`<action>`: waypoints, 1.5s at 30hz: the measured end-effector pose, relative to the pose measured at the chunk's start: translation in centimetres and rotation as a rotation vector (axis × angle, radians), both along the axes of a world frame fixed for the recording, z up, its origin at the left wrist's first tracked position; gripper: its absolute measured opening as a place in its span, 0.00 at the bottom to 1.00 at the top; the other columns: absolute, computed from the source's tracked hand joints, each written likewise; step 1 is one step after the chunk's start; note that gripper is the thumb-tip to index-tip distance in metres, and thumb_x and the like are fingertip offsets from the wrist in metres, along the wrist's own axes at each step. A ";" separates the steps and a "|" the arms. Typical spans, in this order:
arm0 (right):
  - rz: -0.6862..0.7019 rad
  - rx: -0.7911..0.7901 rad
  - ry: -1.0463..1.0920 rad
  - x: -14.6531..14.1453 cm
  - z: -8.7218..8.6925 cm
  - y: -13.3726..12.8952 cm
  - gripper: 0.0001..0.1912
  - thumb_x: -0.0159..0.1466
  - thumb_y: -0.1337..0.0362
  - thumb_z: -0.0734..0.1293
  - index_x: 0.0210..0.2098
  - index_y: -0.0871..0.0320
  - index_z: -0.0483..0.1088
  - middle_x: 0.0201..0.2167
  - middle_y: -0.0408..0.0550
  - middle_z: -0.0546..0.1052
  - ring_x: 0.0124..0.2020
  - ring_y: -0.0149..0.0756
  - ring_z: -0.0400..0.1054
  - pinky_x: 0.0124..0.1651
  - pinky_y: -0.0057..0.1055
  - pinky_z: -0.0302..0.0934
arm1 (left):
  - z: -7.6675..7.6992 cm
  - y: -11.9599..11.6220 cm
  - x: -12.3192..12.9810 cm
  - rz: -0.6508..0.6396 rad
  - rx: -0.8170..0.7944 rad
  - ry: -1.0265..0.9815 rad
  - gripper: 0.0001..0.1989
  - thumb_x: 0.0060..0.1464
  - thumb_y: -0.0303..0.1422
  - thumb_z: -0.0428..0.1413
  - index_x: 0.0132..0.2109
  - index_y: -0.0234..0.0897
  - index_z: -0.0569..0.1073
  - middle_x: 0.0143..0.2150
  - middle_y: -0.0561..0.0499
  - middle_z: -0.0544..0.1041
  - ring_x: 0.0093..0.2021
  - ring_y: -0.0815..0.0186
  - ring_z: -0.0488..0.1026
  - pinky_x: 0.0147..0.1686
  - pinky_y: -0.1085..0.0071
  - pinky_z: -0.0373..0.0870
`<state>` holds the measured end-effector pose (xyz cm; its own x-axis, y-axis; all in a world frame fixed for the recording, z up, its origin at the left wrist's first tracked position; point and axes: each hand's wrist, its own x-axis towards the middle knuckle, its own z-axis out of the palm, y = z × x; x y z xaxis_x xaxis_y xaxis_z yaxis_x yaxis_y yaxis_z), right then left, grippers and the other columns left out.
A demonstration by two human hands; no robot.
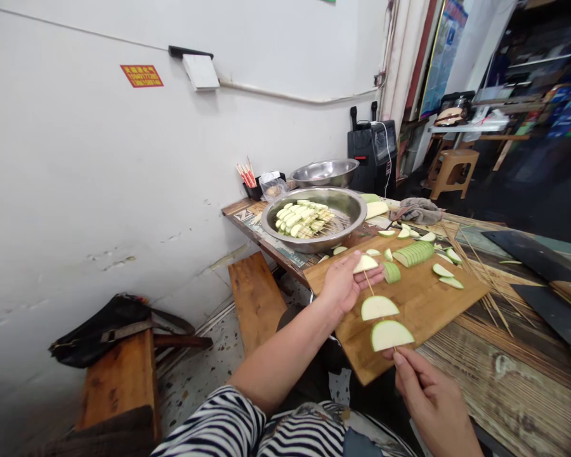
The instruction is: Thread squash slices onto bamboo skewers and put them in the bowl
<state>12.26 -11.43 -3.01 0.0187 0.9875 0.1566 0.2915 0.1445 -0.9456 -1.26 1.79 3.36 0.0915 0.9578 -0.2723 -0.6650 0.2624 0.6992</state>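
My right hand (423, 387) pinches the lower end of a thin wooden skewer (370, 284). Two half-round pale green slices, an upper one (379, 308) and a lower one (392, 335), are threaded on it. At the skewer's far end my left hand (345, 282) holds a third slice (365, 264) between thumb and fingers. Beneath them lies a wooden cutting board (409, 311) with a row of cut slices (413, 253), a shorter stack (391, 272) and loose slices. Beyond the board, a steel basin (314, 244) holds many skewered slices (302, 218).
Loose skewers (490, 285) and dark knife blades (533, 254) lie right of the board. Behind are a grey cloth (417, 211), a second basin (324, 171) and a black speaker-like box (372, 152). A bench (257, 298) stands left of the table.
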 end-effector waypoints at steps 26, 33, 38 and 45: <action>-0.048 0.079 -0.054 0.0 -0.3 0.1 0.23 0.64 0.49 0.62 0.33 0.64 0.76 0.16 0.44 0.68 0.15 0.29 0.60 0.17 0.21 0.56 | -0.1 -1.0 1.3 -0.044 -0.066 0.060 0.09 0.61 0.28 0.50 0.35 0.28 0.72 0.33 0.41 0.78 0.30 0.62 0.78 0.36 0.64 0.77; -0.077 0.149 -0.083 0.0 0.3 0.2 0.21 0.65 0.53 0.61 0.35 0.65 0.76 0.18 0.45 0.71 0.15 0.29 0.62 0.17 0.20 0.57 | -0.2 -2.5 1.9 -0.088 -0.010 0.043 0.09 0.59 0.27 0.50 0.35 0.28 0.73 0.30 0.42 0.77 0.29 0.62 0.78 0.28 0.70 0.75; -0.083 0.179 -0.133 0.5 0.0 0.5 0.19 0.66 0.54 0.61 0.36 0.64 0.76 0.18 0.45 0.72 0.16 0.29 0.64 0.19 0.20 0.59 | -0.4 -2.9 1.9 -0.114 0.014 0.051 0.13 0.62 0.33 0.49 0.37 0.28 0.74 0.31 0.41 0.78 0.31 0.61 0.78 0.30 0.71 0.74; -0.168 0.367 -0.315 2.1 -0.8 0.8 0.15 0.68 0.59 0.61 0.40 0.64 0.75 0.27 0.49 0.79 0.23 0.33 0.72 0.27 0.23 0.66 | -0.7 -2.1 0.7 -0.081 0.036 0.154 0.20 0.64 0.40 0.47 0.43 0.28 0.76 0.39 0.41 0.80 0.35 0.64 0.77 0.35 0.72 0.72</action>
<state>14.37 -10.66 -3.83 0.0684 0.8540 0.5158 0.6022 0.3769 -0.7038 -0.60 -0.33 2.64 0.1286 0.9583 -0.2551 -0.5272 0.2839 0.8009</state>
